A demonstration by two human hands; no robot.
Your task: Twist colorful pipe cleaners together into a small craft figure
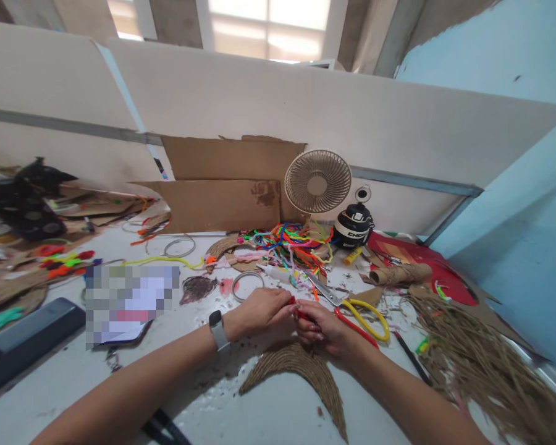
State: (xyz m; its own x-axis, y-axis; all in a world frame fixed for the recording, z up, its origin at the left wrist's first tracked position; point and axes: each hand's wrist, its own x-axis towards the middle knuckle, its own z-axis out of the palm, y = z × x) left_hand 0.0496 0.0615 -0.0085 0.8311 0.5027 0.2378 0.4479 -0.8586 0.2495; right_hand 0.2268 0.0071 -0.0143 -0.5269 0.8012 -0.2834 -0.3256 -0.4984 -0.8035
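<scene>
Near the front of the tabletop [204,402] lies a brown crescent [294,358]. Just beyond it, the left hand [267,308] and the right hand [323,326] meet, both pinching a red piece [303,316]. Farther are scissors [336,300], and behind them a fan [318,182].

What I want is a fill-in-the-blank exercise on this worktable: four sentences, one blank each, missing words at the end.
1. The left hand and right hand meet at a small ____ piece.
2. The watch is worn on the ____ wrist.
3. The scissors have one red handle and one ____ handle.
4. In the picture, the dark bottle stands to the ____ of the fan.

Missing words: red; left; yellow; right.
</scene>
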